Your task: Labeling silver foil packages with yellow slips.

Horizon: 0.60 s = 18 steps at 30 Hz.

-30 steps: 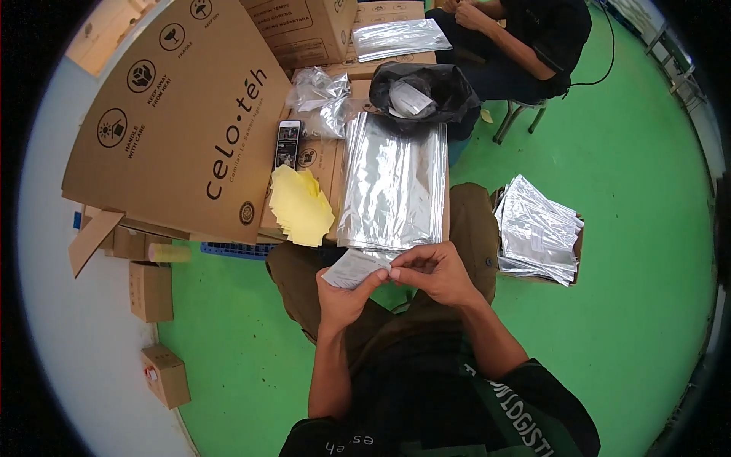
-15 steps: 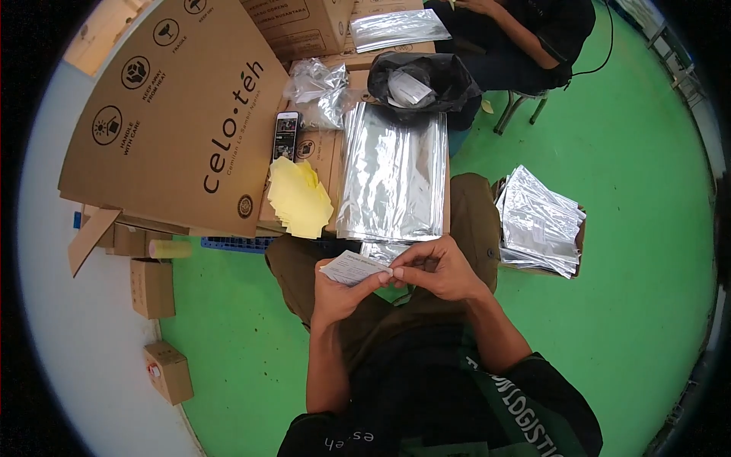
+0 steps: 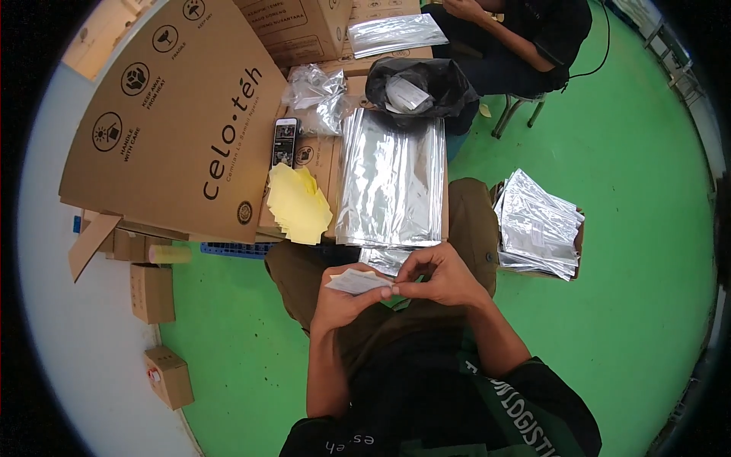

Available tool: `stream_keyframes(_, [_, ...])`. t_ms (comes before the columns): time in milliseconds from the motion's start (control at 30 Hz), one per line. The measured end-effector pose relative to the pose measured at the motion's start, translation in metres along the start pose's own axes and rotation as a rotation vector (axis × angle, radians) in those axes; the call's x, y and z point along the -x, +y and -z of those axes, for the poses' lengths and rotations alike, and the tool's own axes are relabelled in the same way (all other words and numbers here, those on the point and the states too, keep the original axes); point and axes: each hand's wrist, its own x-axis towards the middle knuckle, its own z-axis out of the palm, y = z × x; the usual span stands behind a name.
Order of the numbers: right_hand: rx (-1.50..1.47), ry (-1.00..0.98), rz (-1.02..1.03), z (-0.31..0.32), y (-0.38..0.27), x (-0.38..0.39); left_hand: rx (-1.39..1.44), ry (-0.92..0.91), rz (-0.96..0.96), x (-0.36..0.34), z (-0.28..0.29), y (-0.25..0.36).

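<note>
My left hand (image 3: 332, 306) is closed around a small sheaf of white printed labels (image 3: 355, 282), thumb along its near edge. With thumb and fingertips, my right hand (image 3: 448, 280) pinches the right-hand corner of these labels; both hands meet there, above my lap. Just beyond them lies a stack of flat silver foil pouches (image 3: 392, 179), with another silver pouch (image 3: 381, 261) sticking out below its near edge. Yellow paper sheets (image 3: 298, 204) are fanned out to the left of the stack. How many labels are between the fingers is hidden.
Behind the stack stands a black plastic bag (image 3: 454, 85) with white slips inside. A phone (image 3: 285, 143) and a clear plastic bag (image 3: 316, 95) lie beside a large cardboard box (image 3: 167, 129). At right, a carton holds silver pouches (image 3: 537, 221). A person (image 3: 525, 38) sits opposite.
The labels in my left hand have tipped to a flatter angle and look narrower. My right hand keeps its pinch at the corner. The whole view has shifted slightly.
</note>
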Motion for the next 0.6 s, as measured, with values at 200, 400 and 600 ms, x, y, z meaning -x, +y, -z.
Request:
stream_keyframes(200, [0.062,0.02,0.023,0.001,0.019,-0.003,0.293,-0.289,0.092,0.001,-0.009,0.002])
stream_keyframes(400, [0.094,0.019,0.186,-0.004,0.014,-0.004,0.157,0.102,-0.153,-0.009,-0.012,-0.023])
stream_keyframes(600, [0.056,0.052,0.23,-0.002,0.01,-0.008,-0.108,0.399,-0.202,-0.017,-0.009,-0.026])
